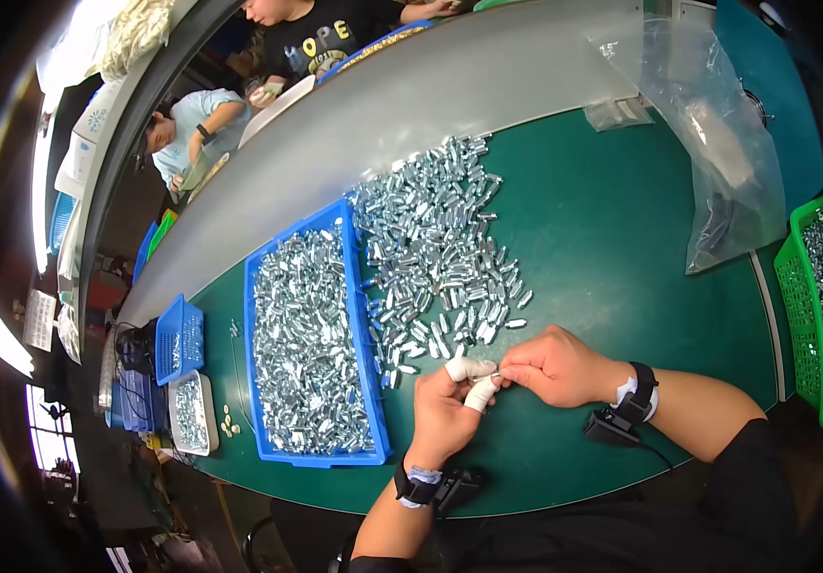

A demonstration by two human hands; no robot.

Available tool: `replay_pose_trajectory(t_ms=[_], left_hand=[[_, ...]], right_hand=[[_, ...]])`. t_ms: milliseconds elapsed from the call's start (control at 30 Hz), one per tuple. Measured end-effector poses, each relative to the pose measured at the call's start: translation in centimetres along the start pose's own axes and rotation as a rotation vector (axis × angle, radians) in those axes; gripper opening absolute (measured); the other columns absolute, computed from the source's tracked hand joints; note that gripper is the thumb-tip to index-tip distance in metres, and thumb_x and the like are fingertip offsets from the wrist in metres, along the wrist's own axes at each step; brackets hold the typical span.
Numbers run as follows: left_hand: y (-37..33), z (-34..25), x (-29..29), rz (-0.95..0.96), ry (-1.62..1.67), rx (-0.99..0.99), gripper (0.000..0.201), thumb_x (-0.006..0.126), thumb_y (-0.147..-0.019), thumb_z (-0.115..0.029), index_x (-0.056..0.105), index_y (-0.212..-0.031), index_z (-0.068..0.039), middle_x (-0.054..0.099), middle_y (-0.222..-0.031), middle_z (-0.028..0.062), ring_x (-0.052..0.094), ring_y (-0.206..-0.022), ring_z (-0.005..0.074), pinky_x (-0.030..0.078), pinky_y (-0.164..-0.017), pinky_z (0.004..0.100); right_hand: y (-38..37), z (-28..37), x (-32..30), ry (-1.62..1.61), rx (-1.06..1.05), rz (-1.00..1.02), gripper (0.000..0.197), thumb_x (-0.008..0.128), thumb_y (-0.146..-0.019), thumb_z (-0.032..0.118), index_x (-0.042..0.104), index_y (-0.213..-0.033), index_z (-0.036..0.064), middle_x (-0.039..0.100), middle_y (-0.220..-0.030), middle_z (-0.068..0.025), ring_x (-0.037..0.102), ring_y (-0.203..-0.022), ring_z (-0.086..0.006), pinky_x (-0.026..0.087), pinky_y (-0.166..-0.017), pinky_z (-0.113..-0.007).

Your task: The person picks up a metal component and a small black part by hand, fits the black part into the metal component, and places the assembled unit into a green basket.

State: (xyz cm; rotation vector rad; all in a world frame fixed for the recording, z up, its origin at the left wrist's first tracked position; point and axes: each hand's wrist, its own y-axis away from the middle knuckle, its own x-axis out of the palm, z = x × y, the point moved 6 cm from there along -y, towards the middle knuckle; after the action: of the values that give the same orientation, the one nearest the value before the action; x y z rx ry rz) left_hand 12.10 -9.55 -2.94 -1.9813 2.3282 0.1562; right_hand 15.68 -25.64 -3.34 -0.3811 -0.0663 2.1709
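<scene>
My left hand point(448, 409), its thumb and finger wrapped in white tape or finger covers, is pinched closed over the green table. My right hand point(561, 367) meets it fingertip to fingertip, also closed in a pinch. Whatever lies between the fingertips is too small and covered to make out. Just beyond the hands spreads a loose heap of short silvery metal pieces point(440, 229). Left of my left hand stands a blue tray point(382, 435) filled with the same kind of metal pieces point(306, 344). Both wrists wear black straps with small devices.
A clear plastic bag point(717, 143) lies at the far right. Beyond the table's right edge stands a green basket point(793, 277) of small metal parts. At left are a small blue basket point(179, 334) and a white tray point(204, 406). Two people work behind the grey partition point(545, 67).
</scene>
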Motion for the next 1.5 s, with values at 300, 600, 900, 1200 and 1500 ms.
replay_pose_trajectory(t_ms=[300, 600, 900, 1200, 1500], left_hand=[[0.8, -2.4, -6.7, -0.673, 0.176, 0.235, 0.028, 0.054, -0.106, -0.018, 0.057, -0.129, -0.002, 0.066, -0.090, 0.0066, 0.056, -0.062, 0.0078, 0.047, -0.054, 0.0222], [-0.2, -1.8, -5.4, -0.549, -0.123, 0.195, 0.036, 0.063, -0.098, -0.008, 0.058, -0.133, -0.001, 0.065, -0.103, 0.0092, 0.059, -0.069, 0.0110, 0.049, -0.058, 0.0244], [-1.8, -2.1, -2.4, -0.259, -0.679, 0.173, 0.036, 0.072, -0.089, -0.004, 0.064, -0.124, -0.003, 0.064, -0.105, 0.0134, 0.063, -0.074, 0.0182, 0.052, -0.066, 0.0286], [-2.2, -2.3, -0.7, -0.189, -0.771, 0.217, 0.025, 0.074, -0.086, -0.002, 0.064, -0.109, -0.002, 0.062, -0.096, 0.0121, 0.061, -0.076, 0.0220, 0.051, -0.067, 0.0306], [-0.7, -1.4, -1.6, -0.110, -0.272, 0.119, 0.014, 0.063, -0.097, 0.000, 0.068, -0.111, -0.002, 0.065, -0.098, 0.0035, 0.059, -0.077, 0.0101, 0.051, -0.069, 0.0261]], right_hand=[[0.0, 0.0, -0.5, -0.043, 0.096, 0.064, 0.021, 0.058, -0.100, 0.016, 0.071, -0.091, 0.0028, 0.071, -0.079, -0.0107, 0.065, -0.067, -0.0226, 0.050, -0.064, -0.033], [-0.6, -0.1, 0.1, -0.063, 0.082, 0.047, 0.023, 0.057, -0.101, 0.018, 0.071, -0.090, 0.0030, 0.069, -0.077, -0.0098, 0.062, -0.065, -0.0192, 0.048, -0.063, -0.032], [-0.8, 0.3, -0.5, -0.096, 0.047, 0.001, 0.020, 0.058, -0.099, 0.018, 0.071, -0.090, 0.0057, 0.067, -0.071, -0.0077, 0.060, -0.060, -0.0189, 0.048, -0.060, -0.033], [-0.2, 0.7, -0.5, -0.045, 0.033, -0.007, 0.020, 0.059, -0.099, 0.018, 0.071, -0.090, 0.0060, 0.066, -0.070, -0.0079, 0.060, -0.059, -0.0178, 0.047, -0.059, -0.032], [-0.3, 0.4, -0.4, -0.065, 0.055, 0.004, 0.020, 0.059, -0.099, 0.019, 0.072, -0.090, 0.0057, 0.066, -0.070, -0.0079, 0.059, -0.058, -0.0169, 0.046, -0.058, -0.032]])
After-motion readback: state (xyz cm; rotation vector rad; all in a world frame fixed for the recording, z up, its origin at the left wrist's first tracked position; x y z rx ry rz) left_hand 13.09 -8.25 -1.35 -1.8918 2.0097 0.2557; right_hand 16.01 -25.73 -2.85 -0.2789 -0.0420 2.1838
